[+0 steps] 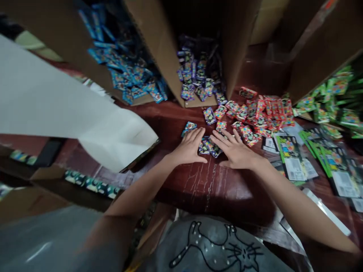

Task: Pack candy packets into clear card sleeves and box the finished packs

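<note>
well, a big dark red table point(181, 185) holds a brown box point(236, 49). in front, the left hand point(190, 148) has straight fingers, thumb out, and the right hand point(235, 150) has spread fingers. little purple packets point(212, 147) lie between the hands.

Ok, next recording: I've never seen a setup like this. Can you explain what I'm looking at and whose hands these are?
There's no machine here: one person works bare-handed. The single picture comes from a camera on their head, facing forward and down, so the arms reach away from you. The left hand and right hand are spread over a dark red table, around a few small purple packets. Neither hand clearly grips anything; exact contact is hard to tell. Beyond, cardboard boxes hold blue packets and more purple ones. Red packets lie heaped to the right, near flat pouches.
</note>
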`<action>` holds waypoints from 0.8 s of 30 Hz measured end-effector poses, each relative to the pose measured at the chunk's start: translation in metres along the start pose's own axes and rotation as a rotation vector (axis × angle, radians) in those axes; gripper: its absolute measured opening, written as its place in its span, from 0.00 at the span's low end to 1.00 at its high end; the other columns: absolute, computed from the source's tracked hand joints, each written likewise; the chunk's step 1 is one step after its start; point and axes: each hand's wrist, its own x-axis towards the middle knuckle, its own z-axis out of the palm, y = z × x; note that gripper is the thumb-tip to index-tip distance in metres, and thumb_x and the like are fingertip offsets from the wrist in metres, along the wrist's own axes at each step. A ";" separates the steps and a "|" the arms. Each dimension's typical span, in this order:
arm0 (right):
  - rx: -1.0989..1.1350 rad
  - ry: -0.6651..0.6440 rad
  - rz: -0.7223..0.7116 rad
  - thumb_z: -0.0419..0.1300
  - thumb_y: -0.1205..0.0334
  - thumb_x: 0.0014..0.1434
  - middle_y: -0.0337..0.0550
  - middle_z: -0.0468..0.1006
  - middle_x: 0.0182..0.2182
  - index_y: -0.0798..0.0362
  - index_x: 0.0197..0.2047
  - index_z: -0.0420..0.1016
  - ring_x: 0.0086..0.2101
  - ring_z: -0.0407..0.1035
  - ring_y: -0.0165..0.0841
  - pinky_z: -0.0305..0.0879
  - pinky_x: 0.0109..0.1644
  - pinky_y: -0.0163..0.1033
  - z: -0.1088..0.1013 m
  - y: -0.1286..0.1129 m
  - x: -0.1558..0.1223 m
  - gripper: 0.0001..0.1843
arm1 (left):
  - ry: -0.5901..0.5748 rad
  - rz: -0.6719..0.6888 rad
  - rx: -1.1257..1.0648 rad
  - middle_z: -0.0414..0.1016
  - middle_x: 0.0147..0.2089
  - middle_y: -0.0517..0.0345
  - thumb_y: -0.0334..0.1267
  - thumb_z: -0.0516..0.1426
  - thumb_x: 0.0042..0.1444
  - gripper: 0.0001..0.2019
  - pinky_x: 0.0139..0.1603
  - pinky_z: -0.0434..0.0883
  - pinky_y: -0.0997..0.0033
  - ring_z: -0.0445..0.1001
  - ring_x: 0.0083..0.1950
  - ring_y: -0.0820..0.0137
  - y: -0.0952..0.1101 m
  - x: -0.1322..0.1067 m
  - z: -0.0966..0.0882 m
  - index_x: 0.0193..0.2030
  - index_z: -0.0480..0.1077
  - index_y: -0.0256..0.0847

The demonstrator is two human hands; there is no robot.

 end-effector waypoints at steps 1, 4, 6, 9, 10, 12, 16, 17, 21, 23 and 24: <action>0.006 -0.065 -0.052 0.68 0.54 0.60 0.49 0.44 0.81 0.47 0.83 0.36 0.78 0.38 0.57 0.27 0.78 0.74 -0.003 0.002 0.015 0.59 | -0.048 -0.008 0.016 0.53 0.80 0.29 0.50 0.76 0.46 0.63 0.80 0.54 0.37 0.52 0.81 0.39 -0.001 -0.001 -0.001 0.81 0.45 0.35; -0.023 -0.118 -0.102 0.67 0.53 0.60 0.53 0.66 0.73 0.48 0.80 0.52 0.71 0.57 0.57 0.36 0.77 0.73 -0.009 0.005 0.046 0.50 | -0.063 -0.056 0.064 0.61 0.76 0.30 0.48 0.72 0.52 0.57 0.77 0.57 0.40 0.60 0.77 0.40 0.001 -0.011 -0.001 0.81 0.46 0.33; -0.062 0.011 -0.037 0.68 0.42 0.60 0.57 0.74 0.65 0.52 0.76 0.61 0.66 0.64 0.57 0.42 0.76 0.71 -0.009 0.007 0.052 0.47 | -0.036 -0.079 0.091 0.63 0.75 0.33 0.51 0.72 0.52 0.57 0.76 0.57 0.40 0.62 0.75 0.40 0.005 -0.022 0.001 0.80 0.47 0.35; -0.071 0.244 0.155 0.61 0.25 0.59 0.60 0.77 0.59 0.55 0.70 0.67 0.61 0.69 0.58 0.48 0.74 0.69 -0.009 0.004 0.051 0.50 | 0.006 -0.128 0.076 0.63 0.75 0.32 0.60 0.73 0.47 0.63 0.76 0.56 0.37 0.61 0.75 0.39 0.007 -0.036 -0.001 0.81 0.46 0.35; -0.065 0.286 0.226 0.57 0.23 0.60 0.61 0.79 0.56 0.55 0.67 0.71 0.59 0.71 0.57 0.51 0.73 0.68 -0.010 0.002 0.051 0.49 | 0.034 -0.145 0.057 0.60 0.77 0.31 0.62 0.73 0.46 0.65 0.76 0.56 0.37 0.60 0.76 0.39 0.003 -0.037 -0.006 0.81 0.45 0.35; -0.043 0.298 0.377 0.51 0.22 0.64 0.63 0.81 0.50 0.56 0.57 0.76 0.54 0.75 0.57 0.60 0.67 0.65 -0.013 -0.004 0.058 0.45 | 0.106 -0.151 0.032 0.54 0.80 0.34 0.62 0.70 0.51 0.61 0.76 0.57 0.40 0.57 0.78 0.41 -0.010 -0.031 -0.020 0.82 0.45 0.37; 0.161 0.188 0.629 0.42 0.41 0.75 0.66 0.84 0.44 0.61 0.61 0.70 0.44 0.81 0.55 0.72 0.49 0.53 -0.022 -0.010 0.092 0.34 | -0.021 -0.013 0.063 0.46 0.84 0.44 0.39 0.63 0.58 0.49 0.79 0.52 0.43 0.50 0.82 0.48 -0.053 0.002 -0.051 0.82 0.43 0.43; 0.212 0.162 0.635 0.40 0.47 0.76 0.64 0.85 0.44 0.62 0.66 0.65 0.42 0.82 0.52 0.72 0.47 0.50 -0.023 -0.012 0.102 0.31 | -0.099 0.011 0.075 0.47 0.84 0.44 0.36 0.63 0.56 0.50 0.79 0.52 0.42 0.50 0.82 0.48 -0.062 0.010 -0.055 0.83 0.43 0.44; 0.253 0.099 0.573 0.42 0.58 0.76 0.62 0.85 0.50 0.64 0.74 0.50 0.44 0.84 0.44 0.74 0.47 0.43 -0.016 -0.026 0.134 0.29 | -0.123 -0.093 0.135 0.60 0.78 0.41 0.46 0.65 0.57 0.48 0.75 0.59 0.40 0.61 0.75 0.44 -0.074 0.020 -0.051 0.81 0.50 0.44; 0.214 0.083 0.592 0.43 0.58 0.76 0.64 0.85 0.51 0.64 0.73 0.50 0.46 0.83 0.46 0.74 0.48 0.45 -0.007 -0.040 0.143 0.29 | -0.068 -0.148 0.151 0.62 0.76 0.40 0.52 0.67 0.56 0.48 0.72 0.61 0.39 0.64 0.73 0.42 -0.069 0.015 -0.043 0.80 0.53 0.43; 0.187 0.076 0.608 0.43 0.57 0.76 0.64 0.85 0.50 0.63 0.72 0.52 0.45 0.83 0.47 0.74 0.47 0.46 -0.003 -0.047 0.147 0.27 | -0.047 -0.162 0.148 0.61 0.76 0.39 0.53 0.68 0.55 0.50 0.72 0.62 0.39 0.63 0.73 0.41 -0.065 0.012 -0.039 0.80 0.53 0.43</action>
